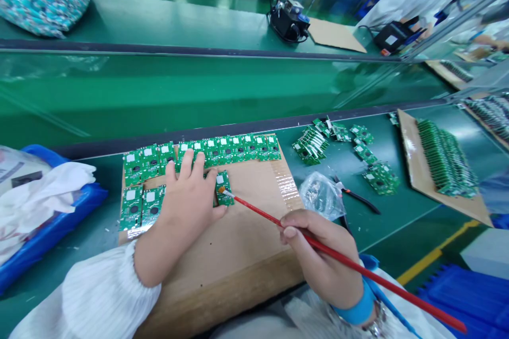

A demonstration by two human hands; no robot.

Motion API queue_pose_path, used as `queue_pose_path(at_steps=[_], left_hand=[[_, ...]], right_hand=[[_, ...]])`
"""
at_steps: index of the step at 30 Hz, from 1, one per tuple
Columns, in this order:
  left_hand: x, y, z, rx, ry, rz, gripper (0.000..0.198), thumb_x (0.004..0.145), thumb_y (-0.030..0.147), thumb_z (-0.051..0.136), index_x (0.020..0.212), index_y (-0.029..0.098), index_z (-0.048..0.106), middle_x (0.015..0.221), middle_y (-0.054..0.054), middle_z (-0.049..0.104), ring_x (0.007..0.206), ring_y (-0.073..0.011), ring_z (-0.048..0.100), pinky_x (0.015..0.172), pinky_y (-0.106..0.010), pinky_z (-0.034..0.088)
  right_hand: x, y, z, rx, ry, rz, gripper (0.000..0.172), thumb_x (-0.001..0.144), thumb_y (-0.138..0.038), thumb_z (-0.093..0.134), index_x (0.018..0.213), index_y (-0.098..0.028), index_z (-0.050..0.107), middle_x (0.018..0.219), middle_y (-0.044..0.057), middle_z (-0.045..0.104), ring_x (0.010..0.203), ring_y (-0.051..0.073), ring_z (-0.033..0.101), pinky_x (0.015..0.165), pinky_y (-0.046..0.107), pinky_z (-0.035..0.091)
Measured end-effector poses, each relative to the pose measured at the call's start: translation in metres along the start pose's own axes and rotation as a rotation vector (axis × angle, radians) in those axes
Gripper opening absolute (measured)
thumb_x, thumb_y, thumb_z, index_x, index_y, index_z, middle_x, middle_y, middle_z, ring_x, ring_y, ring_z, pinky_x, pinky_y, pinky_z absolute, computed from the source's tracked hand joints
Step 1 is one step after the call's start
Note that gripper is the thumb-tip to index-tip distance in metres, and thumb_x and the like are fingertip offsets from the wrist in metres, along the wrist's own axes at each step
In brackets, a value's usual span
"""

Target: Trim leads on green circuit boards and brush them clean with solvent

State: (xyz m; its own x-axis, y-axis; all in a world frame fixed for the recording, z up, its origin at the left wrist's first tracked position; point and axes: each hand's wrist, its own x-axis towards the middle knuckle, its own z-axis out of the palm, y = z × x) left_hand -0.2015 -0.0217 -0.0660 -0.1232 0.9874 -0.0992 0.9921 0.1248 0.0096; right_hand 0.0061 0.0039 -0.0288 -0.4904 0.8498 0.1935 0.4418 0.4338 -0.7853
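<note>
My left hand [190, 196] lies flat on a cardboard sheet [246, 222], fingers spread, pressing down small green circuit boards. Its thumb steadies one board [224, 187]. My right hand [318, 254] is closed in a pinch round a thin red brush [350, 262], whose tip touches that board. A row of green boards [207, 153] lines the far edge of the cardboard, and two more boards [141, 206] lie at its left.
Loose boards [342, 145] and a clear plastic bag [321, 195] lie to the right with black cutters [360, 198]. A cardboard tray of stacked boards [445, 161] sits far right. A blue bin with white cloth [43, 201] stands left. A conveyor belt [199, 92] runs behind.
</note>
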Motion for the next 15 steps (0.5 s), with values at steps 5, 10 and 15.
queue_pose_path(at_steps=[5, 10, 15], left_hand=[[0.0011, 0.0009, -0.0038, -0.014, -0.015, 0.008, 0.069, 0.065, 0.044, 0.072, 0.126, 0.016, 0.057, 0.142, -0.022, 0.041, 0.136, -0.0429, 0.024, 0.104, -0.065, 0.023], [0.0036, 0.0011, -0.0058, -0.039, -0.043, 0.032, 0.057, 0.066, 0.043, 0.07, 0.117, 0.017, 0.064, 0.14, -0.021, 0.044, 0.136, -0.0419, 0.026, 0.103, -0.065, 0.025], [0.003, -0.0004, -0.0033, -0.052, -0.034, 0.022, 0.057, 0.066, 0.042, 0.069, 0.118, 0.018, 0.064, 0.141, -0.021, 0.044, 0.136, -0.0435, 0.025, 0.103, -0.066, 0.025]], right_hand=[[0.0018, -0.0016, 0.0008, -0.032, -0.015, -0.029, 0.014, 0.083, -0.017, 0.054, 0.07, -0.018, 0.06, 0.06, -0.002, 0.063, 0.053, 0.007, 0.059, 0.05, 0.016, 0.045], [0.0034, -0.0058, -0.0022, -0.038, -0.056, -0.058, 0.014, 0.082, -0.016, 0.054, 0.069, -0.018, 0.06, 0.06, -0.001, 0.063, 0.053, 0.008, 0.059, 0.05, 0.016, 0.045], [0.0014, -0.009, -0.0068, -0.076, -0.068, -0.091, 0.013, 0.081, -0.014, 0.054, 0.069, -0.018, 0.059, 0.059, -0.002, 0.062, 0.052, 0.007, 0.058, 0.049, 0.015, 0.044]])
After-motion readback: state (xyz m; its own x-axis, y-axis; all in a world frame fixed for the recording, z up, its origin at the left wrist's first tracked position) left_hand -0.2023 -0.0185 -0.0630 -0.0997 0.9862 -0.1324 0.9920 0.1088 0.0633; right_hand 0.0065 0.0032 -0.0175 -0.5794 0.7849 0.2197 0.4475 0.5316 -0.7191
